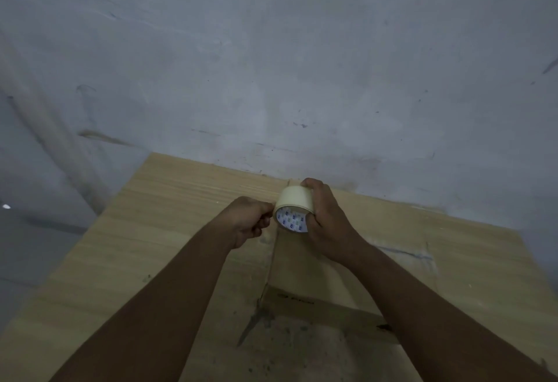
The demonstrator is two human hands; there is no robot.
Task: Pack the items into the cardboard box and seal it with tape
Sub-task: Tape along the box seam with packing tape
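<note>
Right hand [327, 224] grips tape roll [296, 200], left hand [249, 221] pinches edge; lettering illegible.

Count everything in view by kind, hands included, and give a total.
tape roll: 1
cardboard box: 1
hands: 2 (left hand, right hand)
table: 1
Total: 5

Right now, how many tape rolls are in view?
1. The tape roll is gripped by the right hand over the cardboard box, with the left hand pinching at its rim. Others could lie hidden behind the arms.
</note>
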